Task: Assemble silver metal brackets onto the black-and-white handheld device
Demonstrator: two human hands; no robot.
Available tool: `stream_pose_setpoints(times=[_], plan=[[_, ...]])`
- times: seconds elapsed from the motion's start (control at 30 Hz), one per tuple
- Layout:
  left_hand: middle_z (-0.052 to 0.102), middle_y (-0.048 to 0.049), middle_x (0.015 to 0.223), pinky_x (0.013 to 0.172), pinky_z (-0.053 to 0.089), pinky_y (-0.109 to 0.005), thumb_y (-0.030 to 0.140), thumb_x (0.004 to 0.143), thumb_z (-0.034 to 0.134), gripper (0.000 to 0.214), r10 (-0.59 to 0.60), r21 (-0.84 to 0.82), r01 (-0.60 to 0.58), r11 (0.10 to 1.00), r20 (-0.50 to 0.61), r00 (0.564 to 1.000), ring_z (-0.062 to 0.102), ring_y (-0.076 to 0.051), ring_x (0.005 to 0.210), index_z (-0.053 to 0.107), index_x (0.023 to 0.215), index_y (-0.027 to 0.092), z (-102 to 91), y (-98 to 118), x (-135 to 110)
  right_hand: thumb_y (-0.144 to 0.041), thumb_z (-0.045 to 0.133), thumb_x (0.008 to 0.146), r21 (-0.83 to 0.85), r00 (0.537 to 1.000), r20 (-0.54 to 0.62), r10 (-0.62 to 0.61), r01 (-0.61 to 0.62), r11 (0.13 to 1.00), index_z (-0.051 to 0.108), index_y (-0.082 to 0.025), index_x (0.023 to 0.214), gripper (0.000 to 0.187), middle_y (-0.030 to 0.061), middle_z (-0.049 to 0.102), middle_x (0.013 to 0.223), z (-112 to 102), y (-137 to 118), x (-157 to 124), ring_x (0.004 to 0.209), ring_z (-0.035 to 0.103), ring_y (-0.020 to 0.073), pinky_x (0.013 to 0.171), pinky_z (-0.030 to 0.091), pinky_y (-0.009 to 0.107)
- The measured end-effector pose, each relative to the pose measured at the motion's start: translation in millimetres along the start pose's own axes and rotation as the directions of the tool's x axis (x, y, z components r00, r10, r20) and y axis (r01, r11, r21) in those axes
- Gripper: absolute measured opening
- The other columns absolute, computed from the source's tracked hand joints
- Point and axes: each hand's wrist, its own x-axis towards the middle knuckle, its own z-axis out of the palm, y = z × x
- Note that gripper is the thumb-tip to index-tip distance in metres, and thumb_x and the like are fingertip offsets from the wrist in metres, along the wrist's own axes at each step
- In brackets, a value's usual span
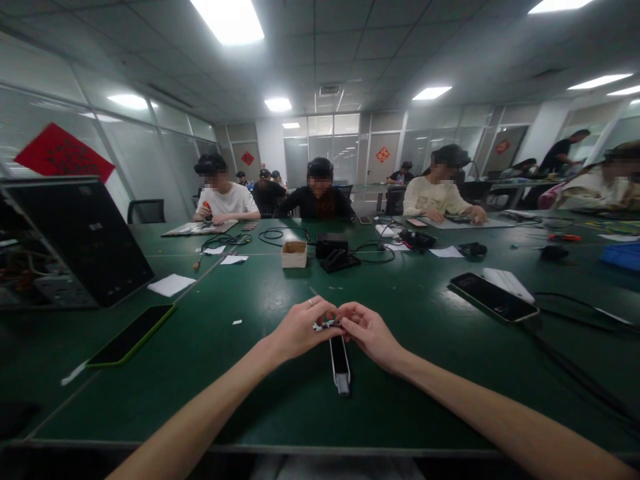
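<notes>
My left hand (301,327) and my right hand (369,330) meet over the green table (260,393), fingers pinched together on a small white and metal part (326,325). A ring shows on a left finger. Just below the hands a narrow black and silver device (341,363) lies flat on the table, its far end touching the part. What the part is I cannot make out.
A black phone in a green case (131,335) lies at the left, another phone (493,297) at the right. An open computer case (75,240) stands far left. A small cardboard box (294,254), cables and several seated people are across the table.
</notes>
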Motion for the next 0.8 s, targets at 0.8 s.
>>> stream_pose_setpoints(times=[0.8], plan=[[0.069,0.0002,0.076,0.064,0.045,-0.021,0.019,0.078,0.064,0.013,-0.331,0.047,0.329,0.943,0.238,0.913,0.062,-0.013,0.068,0.070,0.090,0.017,3.1,-50.4,-2.9,-0.023,0.056,0.086,-0.853,0.965,0.239,-0.104,0.260,0.453,0.065,-0.017,0.090,0.011,0.0044,0.064,0.089,-62.7,5.7,19.2,0.076,0.058,0.0154,0.067,0.048,0.029]])
